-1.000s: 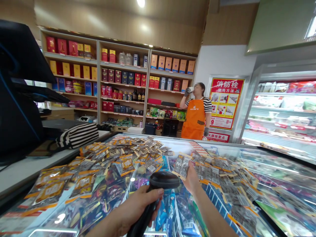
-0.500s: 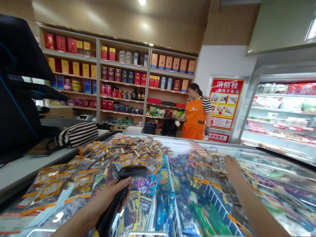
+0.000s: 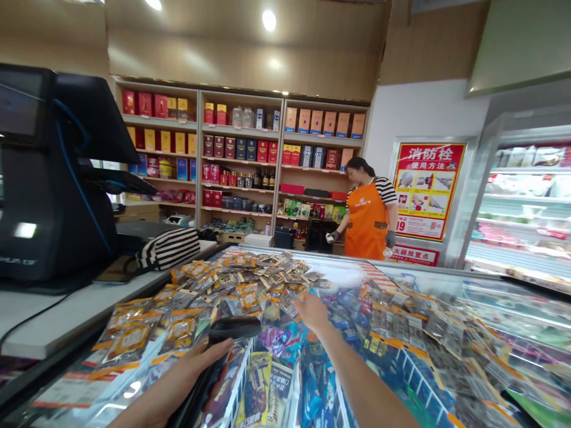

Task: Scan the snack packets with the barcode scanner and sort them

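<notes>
Head view: a glass-topped freezer fills the foreground of a shop, with a black handheld scanner held above it. Beyond the scanner, past the freezer's far rim, a tall rack carries boxes and bottles. Left of the scanner, the freezer's dark side edge meets a white counter; to its right, the glass runs on past the view. Orange-edged packets lie heaped left of and beyond the scanner, and a second spread lies to its right. The lane between them gives room for moving — bagged goods show below, and the right forearm crosses it.

The left hand is wrapped around the scanner's handle. Apart from it, the right hand has its fingertips at a packet beyond and right of the scanner — whether pinched, I cannot tell. A dark terminal and striped pouch stand left of the scanner; far beyond it, to the right, stands a person in an orange apron beside a red poster.
</notes>
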`<control>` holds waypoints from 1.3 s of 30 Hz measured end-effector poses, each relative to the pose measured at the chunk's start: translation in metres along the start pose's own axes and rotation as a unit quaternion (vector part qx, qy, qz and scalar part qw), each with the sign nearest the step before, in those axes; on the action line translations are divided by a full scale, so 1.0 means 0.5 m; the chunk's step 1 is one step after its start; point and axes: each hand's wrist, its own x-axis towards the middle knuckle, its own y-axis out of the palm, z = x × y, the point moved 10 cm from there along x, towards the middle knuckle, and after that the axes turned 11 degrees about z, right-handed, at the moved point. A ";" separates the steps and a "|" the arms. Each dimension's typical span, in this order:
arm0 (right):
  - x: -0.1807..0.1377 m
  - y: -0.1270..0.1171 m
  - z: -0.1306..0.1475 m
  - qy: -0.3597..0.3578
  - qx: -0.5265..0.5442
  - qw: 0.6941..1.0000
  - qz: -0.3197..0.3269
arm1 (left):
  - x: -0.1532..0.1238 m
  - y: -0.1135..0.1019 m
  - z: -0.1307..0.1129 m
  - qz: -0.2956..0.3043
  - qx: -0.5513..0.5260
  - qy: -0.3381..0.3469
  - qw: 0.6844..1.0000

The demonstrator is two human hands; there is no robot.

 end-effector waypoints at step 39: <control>-0.086 -0.166 -0.155 0.045 0.006 0.998 -0.037 | 0.017 0.112 -0.020 0.112 0.020 -0.003 0.993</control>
